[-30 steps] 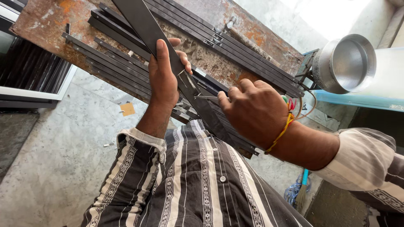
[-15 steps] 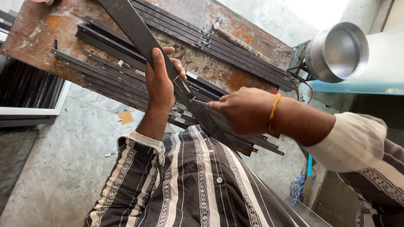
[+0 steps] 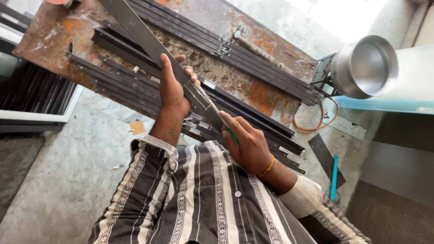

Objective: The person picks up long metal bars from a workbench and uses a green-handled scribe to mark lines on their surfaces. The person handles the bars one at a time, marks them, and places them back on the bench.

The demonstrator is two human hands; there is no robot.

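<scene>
My left hand [image 3: 174,88] grips a long dark flat metal strip [image 3: 135,27] that slants from the upper left down toward my body. My right hand [image 3: 246,142] holds a thin pointed tool with a green handle [image 3: 233,135]; its tip touches the lower end of the strip near a pale marked line. Both hands hover over a rusty metal workbench [image 3: 253,92] that carries several dark metal bars [image 3: 117,72]. A yellow band sits on my right wrist, and my striped shirt fills the bottom of the view.
More long bars [image 3: 217,43] lie along the bench's far side. A shiny metal cylinder [image 3: 366,68] sits at the upper right above a light blue surface. An orange cable [image 3: 316,126] and a blue-handled tool [image 3: 333,176] lie on the concrete floor. Stacked dark strips [image 3: 31,90] rest at left.
My right hand has slid down and back toward my body, and the thin tool now shows against the strip. My left hand keeps its grip. The camera view has shifted slightly.
</scene>
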